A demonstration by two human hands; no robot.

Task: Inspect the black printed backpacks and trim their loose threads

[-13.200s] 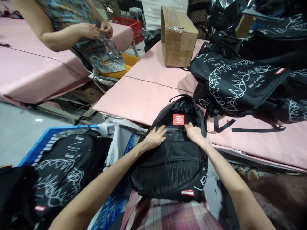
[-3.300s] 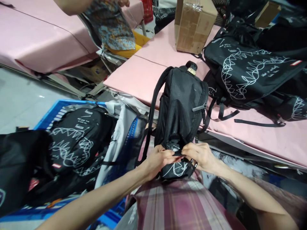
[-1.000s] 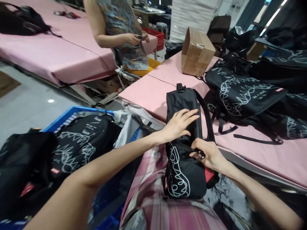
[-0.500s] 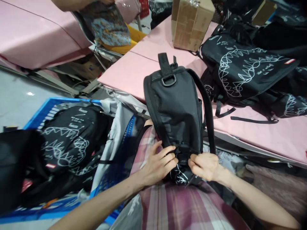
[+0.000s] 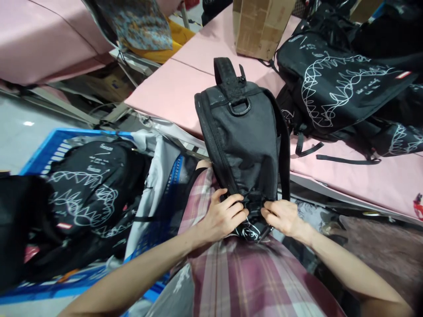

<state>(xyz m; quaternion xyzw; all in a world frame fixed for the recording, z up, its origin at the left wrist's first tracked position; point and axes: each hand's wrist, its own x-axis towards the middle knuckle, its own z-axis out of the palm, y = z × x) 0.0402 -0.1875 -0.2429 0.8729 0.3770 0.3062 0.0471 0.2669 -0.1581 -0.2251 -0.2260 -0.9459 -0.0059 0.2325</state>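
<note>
Both forearms extend forward from the lower corners and converge on a black backpack [image 5: 253,141]. The backpack stands on the plaid-covered lap [image 5: 228,281], its top carry handle [image 5: 223,72] and D-ring [image 5: 241,112] uppermost, in front of the pink-covered table [image 5: 165,97]. The left hand [image 5: 220,218] is palm-down, wrist low; its fingers are bent and slightly fanned, fingertips against the gathered fabric at the lower end (whether they pinch it cannot be told). The right hand [image 5: 282,215] mirrors it opposite, fingers curled together and clamped on the same fabric. A blue plastic crate [image 5: 35,152], holding a printed backpack [image 5: 87,185], stands left of the lap.
</note>
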